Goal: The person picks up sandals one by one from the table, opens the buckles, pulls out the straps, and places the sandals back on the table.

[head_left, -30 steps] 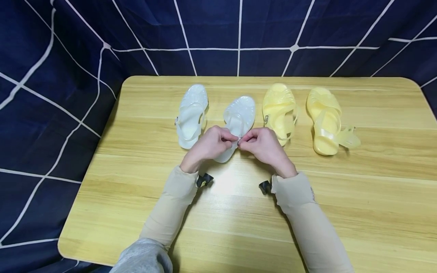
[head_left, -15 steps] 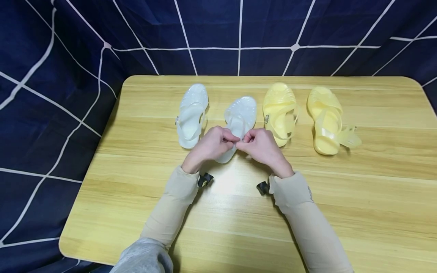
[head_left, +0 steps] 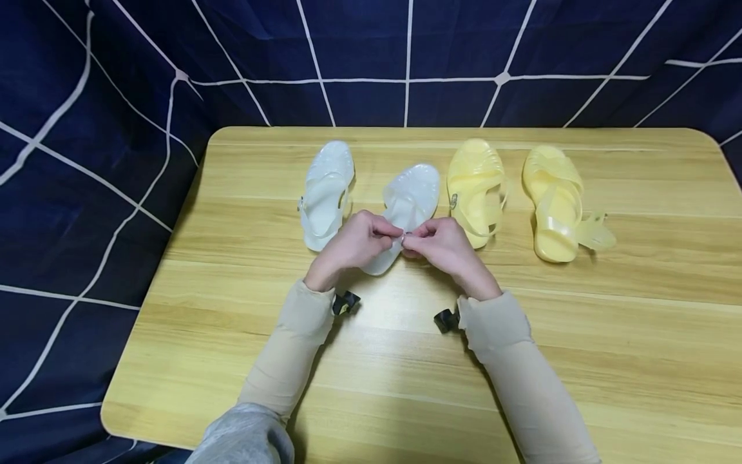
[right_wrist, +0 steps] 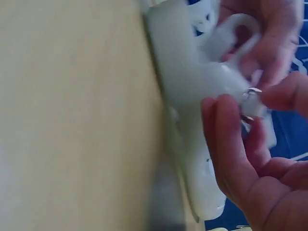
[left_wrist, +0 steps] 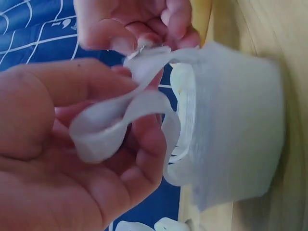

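Observation:
A translucent white jelly sandal point(head_left: 416, 183) lies on the table between both hands, its toe pointing away and a little right. My left hand point(head_left: 362, 240) pinches its ankle strap point(left_wrist: 98, 137), which loops across the fingers in the left wrist view. On the sandal's side, my right hand point(head_left: 443, 247) holds the small metal buckle point(right_wrist: 250, 102) between thumb and fingers. In the head view the fingertips of both hands meet over the sandal and hide most of the buckle.
Another white sandal point(head_left: 326, 200) stands left of the hands. To the right are two yellow sandals, one point(head_left: 475, 167) close to the right hand and another point(head_left: 556, 241) with its strap spread sideways. A dark blue curtain point(head_left: 365, 38) hangs behind the wooden table point(head_left: 637, 361).
The white sandal's toe has swung slightly to the right. Both hands have shifted a little at the buckle, the right fingers changing their hold; the other sandals stay put.

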{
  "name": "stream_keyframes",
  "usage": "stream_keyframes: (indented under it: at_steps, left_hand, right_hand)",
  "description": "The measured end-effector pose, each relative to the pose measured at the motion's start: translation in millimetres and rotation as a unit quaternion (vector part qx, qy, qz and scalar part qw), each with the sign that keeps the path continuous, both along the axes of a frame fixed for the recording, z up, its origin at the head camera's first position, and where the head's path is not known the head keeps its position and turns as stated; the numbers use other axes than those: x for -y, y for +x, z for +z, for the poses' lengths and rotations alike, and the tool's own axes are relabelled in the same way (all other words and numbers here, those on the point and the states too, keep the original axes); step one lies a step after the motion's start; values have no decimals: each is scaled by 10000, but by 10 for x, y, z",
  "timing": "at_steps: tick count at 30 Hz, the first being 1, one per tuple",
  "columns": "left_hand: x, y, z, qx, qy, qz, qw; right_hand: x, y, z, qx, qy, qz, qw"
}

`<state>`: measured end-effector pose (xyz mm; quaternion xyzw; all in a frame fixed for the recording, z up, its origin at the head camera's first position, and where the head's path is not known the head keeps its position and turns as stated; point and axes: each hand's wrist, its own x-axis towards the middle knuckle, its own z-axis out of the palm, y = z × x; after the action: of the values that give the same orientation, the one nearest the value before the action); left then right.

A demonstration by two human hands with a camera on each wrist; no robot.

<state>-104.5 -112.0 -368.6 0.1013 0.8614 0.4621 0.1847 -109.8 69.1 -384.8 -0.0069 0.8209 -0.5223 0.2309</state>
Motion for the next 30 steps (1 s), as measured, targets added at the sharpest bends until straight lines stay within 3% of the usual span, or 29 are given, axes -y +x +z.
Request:
stream_keyframes:
  at_steps: [4, 7, 16, 21, 25, 27, 30]
  left_hand:
    - [22, -18, -10, 365, 327, 406, 9980]
    - [27, -31, -21, 593, 532, 579, 9951]
    - [15, -49, -34, 742, 603, 758, 9925]
    - [4, -44, -24, 591, 481, 771, 9941]
    - [4, -46, -15, 533, 396, 786, 9947]
    - [13, -50, -19, 549, 415, 816, 9943]
    - [31, -57, -24, 578, 535, 868, 9931]
  right_hand:
    - [-2, -6, -4, -40, -443, -88, 9990]
    - [3, 2, -14, -116, -462, -121, 9988]
    - [30, 7, -33, 391, -1366, -355, 9892]
    - [16, -9, -20, 1077, -2370, -545, 9640]
    - [-3, -16, -16, 1450, -2844, -672, 9453]
    - [0, -17, -25, 1382, -2855, -678, 9459]
    - [17, -10, -44, 944, -2595, -682, 9587]
